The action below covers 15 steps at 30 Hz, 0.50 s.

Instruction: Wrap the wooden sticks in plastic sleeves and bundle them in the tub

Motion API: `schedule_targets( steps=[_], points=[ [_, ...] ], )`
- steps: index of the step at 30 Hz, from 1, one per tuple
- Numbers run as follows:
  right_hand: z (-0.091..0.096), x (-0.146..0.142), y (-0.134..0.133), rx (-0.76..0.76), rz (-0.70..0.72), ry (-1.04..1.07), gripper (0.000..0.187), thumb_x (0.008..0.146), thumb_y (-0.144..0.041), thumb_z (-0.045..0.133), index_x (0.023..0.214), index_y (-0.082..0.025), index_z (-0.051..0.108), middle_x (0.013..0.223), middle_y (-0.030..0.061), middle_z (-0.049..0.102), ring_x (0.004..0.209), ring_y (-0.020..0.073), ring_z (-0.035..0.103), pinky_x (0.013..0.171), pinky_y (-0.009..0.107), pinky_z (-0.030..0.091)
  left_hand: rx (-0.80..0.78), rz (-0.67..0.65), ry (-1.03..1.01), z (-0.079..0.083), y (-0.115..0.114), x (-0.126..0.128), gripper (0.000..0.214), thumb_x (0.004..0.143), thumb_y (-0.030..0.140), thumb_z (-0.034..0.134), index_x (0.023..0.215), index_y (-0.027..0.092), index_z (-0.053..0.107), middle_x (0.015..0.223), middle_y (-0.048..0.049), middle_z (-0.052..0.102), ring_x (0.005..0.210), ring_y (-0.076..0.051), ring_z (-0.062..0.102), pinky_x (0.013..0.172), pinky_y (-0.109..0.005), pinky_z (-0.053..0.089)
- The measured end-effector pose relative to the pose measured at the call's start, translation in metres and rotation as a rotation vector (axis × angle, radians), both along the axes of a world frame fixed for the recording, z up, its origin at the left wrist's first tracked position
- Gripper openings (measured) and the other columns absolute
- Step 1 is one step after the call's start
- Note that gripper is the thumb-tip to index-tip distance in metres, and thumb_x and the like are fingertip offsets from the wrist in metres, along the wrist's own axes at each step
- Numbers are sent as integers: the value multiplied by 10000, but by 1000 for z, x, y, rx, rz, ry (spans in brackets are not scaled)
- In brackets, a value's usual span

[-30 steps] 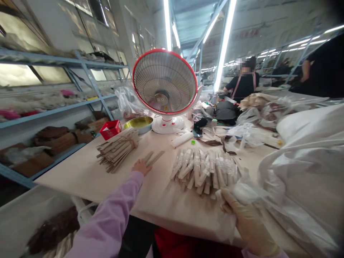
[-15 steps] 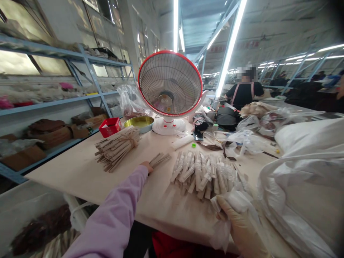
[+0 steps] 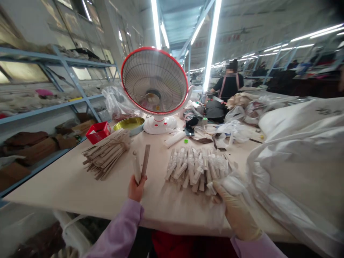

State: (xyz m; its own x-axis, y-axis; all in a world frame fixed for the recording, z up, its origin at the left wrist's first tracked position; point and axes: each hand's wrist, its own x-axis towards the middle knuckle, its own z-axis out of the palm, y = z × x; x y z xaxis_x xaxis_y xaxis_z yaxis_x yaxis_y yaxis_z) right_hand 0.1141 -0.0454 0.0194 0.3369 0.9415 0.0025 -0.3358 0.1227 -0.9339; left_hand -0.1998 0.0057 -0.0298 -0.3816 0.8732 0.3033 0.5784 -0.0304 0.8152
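My bare left hand (image 3: 136,189) is closed round the lower ends of a few flat beige strips (image 3: 145,160), which stand up in a V above the table. My right hand (image 3: 236,211) wears a pale glove. Its fingers are closed on thin clear plastic (image 3: 235,184) that hangs down at the table's front edge; whether this is a bag or film I cannot tell. Just beyond the right hand lies a row of plastic-wrapped strip bundles (image 3: 197,166). Left of the left hand, a large tied bundle of loose strips (image 3: 106,154) rests on the table.
A red-rimmed fan-shaped heater (image 3: 156,80) stands at the back of the table (image 3: 61,193). Near it are a red box (image 3: 98,132) and a round gold-lined tin (image 3: 129,124). A big white sack (image 3: 292,165) fills the right side. Beyond the clutter, a person (image 3: 228,84) faces away.
My left hand has drawn back towards me, and its strips have swung from lying low to upright. The right hand stays at the plastic. The whole view has shifted to the right.
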Motion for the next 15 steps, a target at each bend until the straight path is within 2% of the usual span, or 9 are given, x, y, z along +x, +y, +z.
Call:
schedule_targets(
  steps=[1, 3, 7, 9, 11, 15],
  points=[
    [2, 2, 1, -8, 12, -11, 259, 584, -304, 752, 534, -155, 548, 486, -16, 509, 422, 108, 444, 376, 239, 347, -4, -33, -10, -1, -7, 9, 263, 734, 434, 504, 778, 174, 503, 643, -24, 609, 629, -182, 602, 589, -286, 476],
    [6, 8, 5, -15, 28, -9, 272, 624, -329, 725, 534, -158, 534, 472, -27, 495, 410, 97, 436, 390, 237, 359, -16, -132, -17, 8, -17, 28, 264, 725, 456, 509, 744, 193, 505, 579, 10, 568, 536, -150, 549, 528, -259, 450],
    [7, 18, 12, 22, 18, 176, 248, 646, -337, 709, 586, -181, 525, 503, -50, 501, 406, 78, 413, 398, 226, 371, -199, -503, -140, 47, -36, 62, 313, 700, 483, 562, 782, 181, 565, 512, 46, 475, 433, -99, 423, 412, -203, 371],
    [3, 22, 15, 21, 21, 283, 237, 628, -316, 726, 618, -192, 525, 515, -63, 499, 404, 67, 395, 389, 212, 366, -308, -627, -179, 62, -46, 75, 343, 703, 504, 559, 807, 179, 586, 515, 47, 457, 422, -91, 399, 384, -191, 347],
    [-1, 25, 18, -19, 28, 349, 239, 608, -301, 744, 638, -193, 532, 518, -68, 500, 406, 62, 393, 385, 203, 366, -342, -688, -129, 70, -53, 85, 324, 714, 501, 554, 785, 188, 596, 531, 40, 468, 437, -94, 406, 398, -192, 359],
    [-2, 34, 20, -53, 17, 304, 249, 616, -332, 738, 623, -182, 539, 511, -59, 504, 406, 67, 413, 384, 208, 368, -246, -712, 83, 71, -54, 91, 247, 736, 455, 547, 741, 214, 603, 597, 10, 551, 543, -142, 500, 540, -228, 440]
  ],
)
